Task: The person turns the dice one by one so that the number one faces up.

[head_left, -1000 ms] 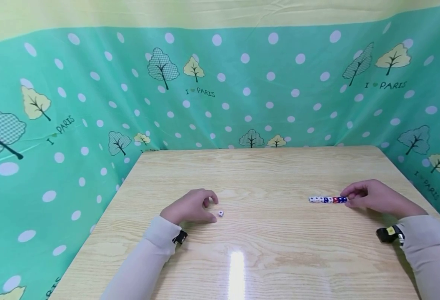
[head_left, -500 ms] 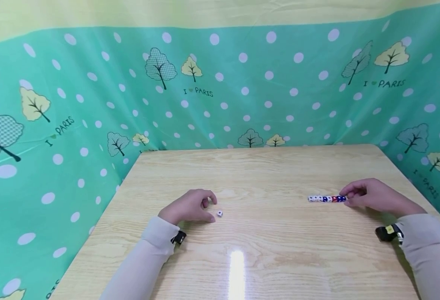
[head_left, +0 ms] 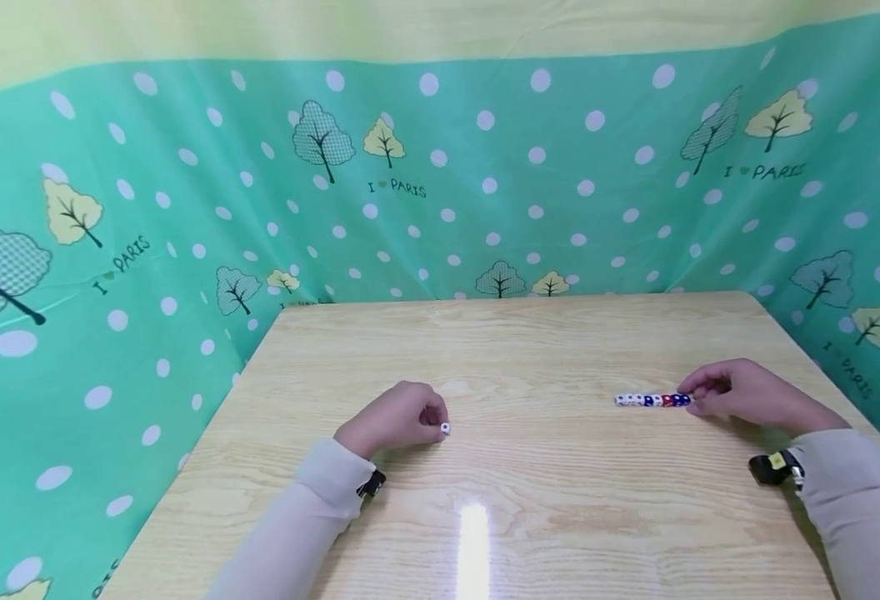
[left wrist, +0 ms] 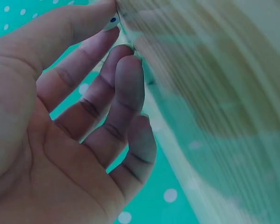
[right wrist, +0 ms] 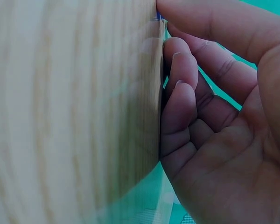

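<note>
My left hand pinches a white die between thumb and index finger, low over the wooden table. In the left wrist view, a corner of that die shows between the fingertips. A straight row of dice lies farther right, white ones at its left end, then blue, white, red and blue. Thumb and index finger of my right hand hold the blue die at the row's right end. Only a sliver of blue die shows in the right wrist view; the fingers hide the rest.
The wooden table spreads under both hands, with a bright light reflection near its front. A green dotted curtain with tree prints stands along its back and sides. Each wrist wears a small black camera.
The fingers of my left hand have closed from around the white die to a pinch on it, with the hand shifted slightly right. The right hand and the row stay about in place.
</note>
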`<move>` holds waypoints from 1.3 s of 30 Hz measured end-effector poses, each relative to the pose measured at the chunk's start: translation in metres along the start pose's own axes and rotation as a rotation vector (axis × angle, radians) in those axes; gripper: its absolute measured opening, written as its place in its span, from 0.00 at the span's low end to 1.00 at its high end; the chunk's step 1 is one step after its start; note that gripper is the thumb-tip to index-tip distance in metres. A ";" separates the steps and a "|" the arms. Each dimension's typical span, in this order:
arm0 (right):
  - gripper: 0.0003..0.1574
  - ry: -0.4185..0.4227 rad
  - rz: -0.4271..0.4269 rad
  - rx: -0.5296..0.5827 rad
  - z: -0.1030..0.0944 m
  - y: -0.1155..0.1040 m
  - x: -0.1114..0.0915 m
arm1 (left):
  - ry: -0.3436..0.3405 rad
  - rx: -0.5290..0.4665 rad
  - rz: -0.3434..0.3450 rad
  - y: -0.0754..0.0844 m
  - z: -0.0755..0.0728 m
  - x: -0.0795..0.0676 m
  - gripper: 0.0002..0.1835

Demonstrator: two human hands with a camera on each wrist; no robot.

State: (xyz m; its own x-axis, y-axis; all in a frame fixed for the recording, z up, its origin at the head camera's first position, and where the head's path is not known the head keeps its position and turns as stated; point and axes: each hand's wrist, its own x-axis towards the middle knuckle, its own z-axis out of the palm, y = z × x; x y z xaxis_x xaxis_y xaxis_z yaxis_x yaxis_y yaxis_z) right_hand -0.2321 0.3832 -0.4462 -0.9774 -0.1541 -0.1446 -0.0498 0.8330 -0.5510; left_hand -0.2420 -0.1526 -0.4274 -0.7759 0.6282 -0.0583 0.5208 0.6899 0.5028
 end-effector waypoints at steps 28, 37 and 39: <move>0.18 -0.015 0.021 0.005 -0.002 0.005 0.002 | 0.028 0.083 -0.083 0.077 0.036 0.105 0.08; 0.18 -0.016 0.008 0.013 -0.003 0.003 0.001 | 0.012 0.052 -0.072 0.109 0.053 0.132 0.09; 0.18 -0.016 -0.003 0.009 -0.003 0.002 0.001 | 0.015 0.056 -0.065 0.115 0.056 0.137 0.10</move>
State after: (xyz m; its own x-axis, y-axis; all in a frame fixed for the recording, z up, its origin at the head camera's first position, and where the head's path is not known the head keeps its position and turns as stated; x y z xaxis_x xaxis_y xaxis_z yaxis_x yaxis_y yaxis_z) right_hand -0.2337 0.3866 -0.4451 -0.9738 -0.1651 -0.1563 -0.0507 0.8280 -0.5584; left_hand -0.2685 0.0325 -0.4262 -0.8140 0.5759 -0.0761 0.4875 0.7485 0.4496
